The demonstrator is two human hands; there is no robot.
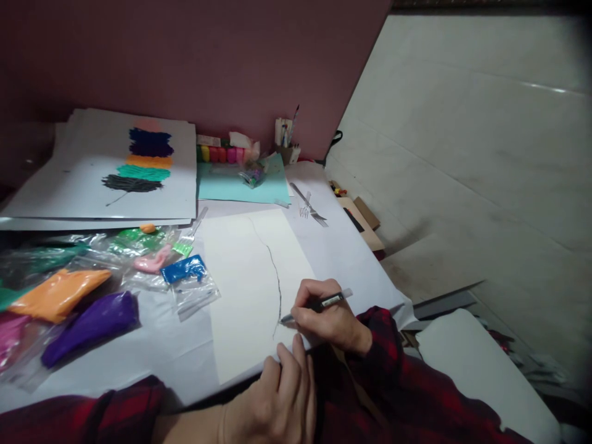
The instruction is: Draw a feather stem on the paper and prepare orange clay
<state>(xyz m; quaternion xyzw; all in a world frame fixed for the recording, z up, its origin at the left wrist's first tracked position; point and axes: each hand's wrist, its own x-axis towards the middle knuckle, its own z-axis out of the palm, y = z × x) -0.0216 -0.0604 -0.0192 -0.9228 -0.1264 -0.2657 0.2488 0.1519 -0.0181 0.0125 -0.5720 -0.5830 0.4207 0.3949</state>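
Observation:
My right hand (328, 314) grips a black pen (330, 300) between thumb and fingers. The pen's tip touches a sheet of cream paper (240, 283), near the lower end of a thin dark wavy line (277, 277) that runs down the sheet. My left hand (282, 388) rests at the paper's near edge, its fingers stretched out and its fingertips on the sheet. Left of the paper lie plastic bags of coloured clay: blue (184, 269), purple (92, 327), orange (60, 295) and pink (154, 260).
A stack of white sheets (69, 166) with coloured strips is at the back left. Turquoise paper (222, 191), small paint pots (222, 154) and a brush holder (287, 148) stand along the wall. Forks (309, 206) lie beyond the paper; a white stool (481, 370) is at the right.

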